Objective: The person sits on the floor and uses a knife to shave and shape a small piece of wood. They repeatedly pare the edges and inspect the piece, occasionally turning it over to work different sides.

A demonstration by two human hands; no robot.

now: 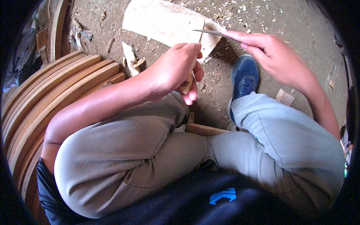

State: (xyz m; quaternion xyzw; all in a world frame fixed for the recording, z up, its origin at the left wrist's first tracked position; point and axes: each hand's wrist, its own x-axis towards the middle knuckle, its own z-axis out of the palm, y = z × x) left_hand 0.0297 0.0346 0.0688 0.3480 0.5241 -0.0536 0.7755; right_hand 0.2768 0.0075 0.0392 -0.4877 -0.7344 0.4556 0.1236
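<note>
My left hand (174,69) is closed around a wooden-handled tool (186,87), whose handle end shows below the palm. Its thin upper part rises past my thumb; the rest lies hidden in the fingers. From the right, my right hand (272,52) pinches a thin, dark, tapered metal strip that looks like a file (213,33). The file points left, and its tip crosses close to the top of the tool; whether they touch I cannot tell. Beyond both hands lies a pale wooden slab (161,20) on the ground.
Curved wooden pieces (71,84) are stacked at my left. Wood shavings and a split offcut (130,56) are scattered over the dirt floor (292,22). My blue shoe (245,73) stands below the right hand, near a small wood block (285,96).
</note>
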